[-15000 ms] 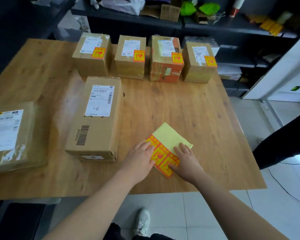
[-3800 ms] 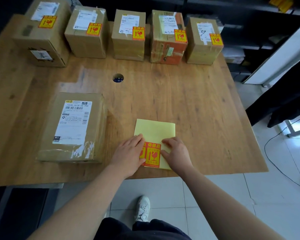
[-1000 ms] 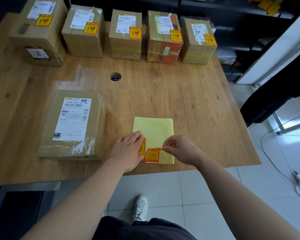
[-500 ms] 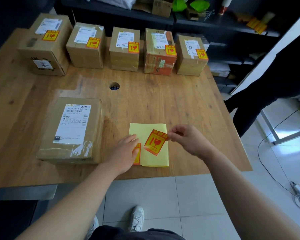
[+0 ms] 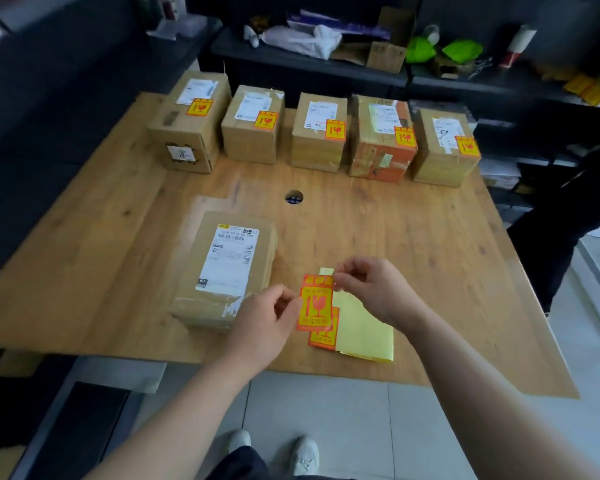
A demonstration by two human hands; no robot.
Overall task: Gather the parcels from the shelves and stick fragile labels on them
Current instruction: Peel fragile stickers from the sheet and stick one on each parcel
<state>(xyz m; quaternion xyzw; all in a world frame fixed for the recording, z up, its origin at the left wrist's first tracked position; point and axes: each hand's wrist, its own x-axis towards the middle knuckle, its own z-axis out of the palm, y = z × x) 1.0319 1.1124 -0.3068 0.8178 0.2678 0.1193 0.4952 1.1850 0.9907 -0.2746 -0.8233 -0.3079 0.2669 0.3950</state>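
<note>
Since half a second ago: my left hand (image 5: 264, 320) is off the sheet and now on the sticker too, and the fragile label (image 5: 315, 303) has swung from tilted to roughly upright, face towards me. Right hand (image 5: 371, 289) pinches its top right corner, left hand pinches its left edge with thumb and fingertips. So both hands are on the one label, nothing else held. It sits in front of the left side of the yellow backing sheet (image 5: 364, 327), which lies flat near the table's front edge. In view it overlaps the top of the second label (image 5: 324, 337), which is on the sheet's lower left. Can't tell how high the label is above the sheet. Unlabelled parcel (image 5: 226, 268) lies flat just left of my left hand, white shipping slip up, no red sticker on it. Row of labelled parcels (image 5: 321, 131), five of them, stands along the far edge of the table (image 5: 413, 237), each with a red-and-yellow sticker on top. Cable hole (image 5: 294, 197) lies between that row and the near parcel. Dark shelves (image 5: 309, 64) behind the table hold mixed clutter. A person in dark clothing (image 5: 568, 209) stands at the right edge.
</note>
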